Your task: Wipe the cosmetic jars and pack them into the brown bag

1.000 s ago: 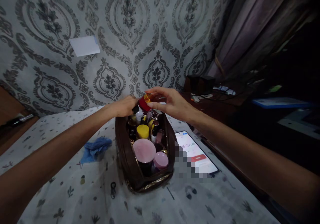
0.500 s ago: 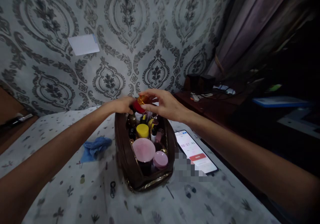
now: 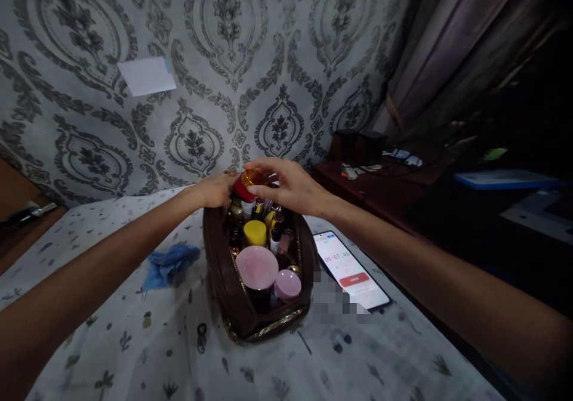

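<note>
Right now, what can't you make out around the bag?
Head view, throughout:
Whether the left hand grips anything: its back hides the palm.
Part of the red container: behind the right hand.
Part of the phone: pixelated over.
Far end of the bag: behind both hands.

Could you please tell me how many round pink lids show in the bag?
2: in the near end of the bag, the large lid and, just right of it, the small lid; others may be hidden below.

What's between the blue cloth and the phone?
The open brown bag, packed with containers, stands between the blue cloth and the phone; the head view shows it.
</note>
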The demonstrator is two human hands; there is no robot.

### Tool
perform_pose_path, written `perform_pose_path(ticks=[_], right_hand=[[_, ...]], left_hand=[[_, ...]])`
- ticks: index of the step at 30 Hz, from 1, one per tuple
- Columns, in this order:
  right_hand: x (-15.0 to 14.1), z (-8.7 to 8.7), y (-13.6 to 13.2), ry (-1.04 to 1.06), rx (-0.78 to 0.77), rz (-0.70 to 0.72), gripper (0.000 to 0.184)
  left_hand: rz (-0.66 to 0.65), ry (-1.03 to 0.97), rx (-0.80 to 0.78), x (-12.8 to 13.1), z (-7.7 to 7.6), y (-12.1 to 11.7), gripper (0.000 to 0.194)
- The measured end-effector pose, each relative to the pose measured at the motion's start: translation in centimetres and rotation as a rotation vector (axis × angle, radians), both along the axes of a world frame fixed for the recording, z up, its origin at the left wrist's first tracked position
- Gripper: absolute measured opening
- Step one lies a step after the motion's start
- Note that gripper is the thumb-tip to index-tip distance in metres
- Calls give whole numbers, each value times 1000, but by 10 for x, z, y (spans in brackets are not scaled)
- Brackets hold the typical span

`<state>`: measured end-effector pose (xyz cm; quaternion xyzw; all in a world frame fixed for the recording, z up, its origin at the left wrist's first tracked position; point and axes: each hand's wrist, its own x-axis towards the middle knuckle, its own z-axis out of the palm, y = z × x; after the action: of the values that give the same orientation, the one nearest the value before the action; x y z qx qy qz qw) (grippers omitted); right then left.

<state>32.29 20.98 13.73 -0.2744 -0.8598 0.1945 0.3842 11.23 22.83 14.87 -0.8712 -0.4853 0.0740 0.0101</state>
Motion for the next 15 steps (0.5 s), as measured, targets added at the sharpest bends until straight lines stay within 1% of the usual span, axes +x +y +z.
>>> perform_pose_path(ticks=[3, 5, 7, 9, 11, 12, 15], right_hand=[[1, 0, -1, 15, -7, 18, 36], [3, 1, -3, 19, -15, 41, 34], [5, 3, -6, 24, -16, 55, 36], [6, 5, -8, 26, -20, 70, 37], [5, 5, -9, 21, -33, 91, 34], [3, 5, -8, 17, -41, 97, 33], [-4, 4, -4, -9, -43, 76, 38]], left_hand=[[17, 52, 54, 0, 6, -6, 44], [3, 76, 56, -1, 11, -12, 34], [-2, 70, 4, -2, 17, -19, 26], [4, 46, -91, -3, 21, -27, 19], [-11, 33, -164, -5, 22, -36, 17], [-22, 34, -175, -5, 22, -41, 16], [-57, 41, -121, -8, 17, -60, 17]])
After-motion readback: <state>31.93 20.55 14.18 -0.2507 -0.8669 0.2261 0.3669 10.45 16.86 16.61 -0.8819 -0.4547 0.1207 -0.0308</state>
